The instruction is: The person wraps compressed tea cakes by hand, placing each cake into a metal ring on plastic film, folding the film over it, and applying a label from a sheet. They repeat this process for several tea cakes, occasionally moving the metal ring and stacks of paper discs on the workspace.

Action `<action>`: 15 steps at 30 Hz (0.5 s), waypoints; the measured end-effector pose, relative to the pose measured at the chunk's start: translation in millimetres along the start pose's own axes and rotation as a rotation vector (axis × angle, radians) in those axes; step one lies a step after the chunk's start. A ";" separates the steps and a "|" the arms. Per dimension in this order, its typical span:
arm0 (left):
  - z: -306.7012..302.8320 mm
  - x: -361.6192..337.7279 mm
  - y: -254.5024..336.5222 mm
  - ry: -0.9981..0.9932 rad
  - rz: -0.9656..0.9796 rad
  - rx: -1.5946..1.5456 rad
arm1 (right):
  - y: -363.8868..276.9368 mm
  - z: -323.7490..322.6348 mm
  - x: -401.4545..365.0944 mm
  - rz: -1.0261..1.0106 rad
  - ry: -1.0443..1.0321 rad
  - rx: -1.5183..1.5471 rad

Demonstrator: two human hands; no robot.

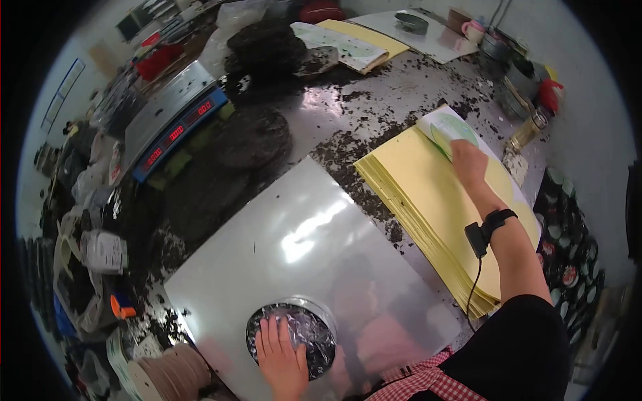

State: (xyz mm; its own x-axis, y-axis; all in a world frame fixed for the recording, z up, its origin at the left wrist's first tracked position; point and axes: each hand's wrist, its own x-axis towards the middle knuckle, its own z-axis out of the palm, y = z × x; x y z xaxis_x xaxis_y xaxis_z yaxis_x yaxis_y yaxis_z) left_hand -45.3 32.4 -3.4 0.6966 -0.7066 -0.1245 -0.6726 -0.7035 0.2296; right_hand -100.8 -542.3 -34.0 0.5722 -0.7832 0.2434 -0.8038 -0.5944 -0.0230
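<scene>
My left hand [282, 357] lies flat, fingers stretched out, on a round dark thing covered in clear crinkled plastic [319, 341]. A shallow metal ring [321, 306] surrounds it on a shiny metal sheet [254, 247]. Over to the right, my right hand [469, 162] is closed on the edge of a paper sheet with a green print on white [445, 130]. That sheet is lifted and partly curled over a thick stack of yellow paper [418, 180]. My fingertips are hidden there. A black strap with a small device [488, 230] is on my right wrist.
A blue scale [177, 134] with red digits stands at the back left, beside dark round cakes [257, 137]. Dark crumbs litter the metal table [328, 100]. A spool [170, 374] sits front left. Another ring [411, 24] and a glass jar [528, 130] are farther back.
</scene>
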 end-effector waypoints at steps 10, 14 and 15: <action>9.7 -1.3 -2.7 0.217 0.069 -0.007 | 98.2 -178.7 -55.8 0.144 0.081 1.432; 21.3 -2.1 -5.7 0.272 0.073 0.030 | -129.1 -145.0 -284.9 -0.698 -0.418 0.907; 29.3 -1.9 -11.2 0.268 0.105 -0.341 | -167.4 -146.9 -311.3 -1.016 -0.340 0.704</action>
State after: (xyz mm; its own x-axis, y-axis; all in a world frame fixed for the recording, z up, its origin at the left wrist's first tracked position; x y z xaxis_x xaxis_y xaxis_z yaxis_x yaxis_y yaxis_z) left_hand -46.4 39.4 -34.0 0.6996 -0.6962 0.1608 -0.6533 -0.5322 0.5385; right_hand -168.2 -172.2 36.5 0.9715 0.1317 0.1969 0.2156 -0.8359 -0.5047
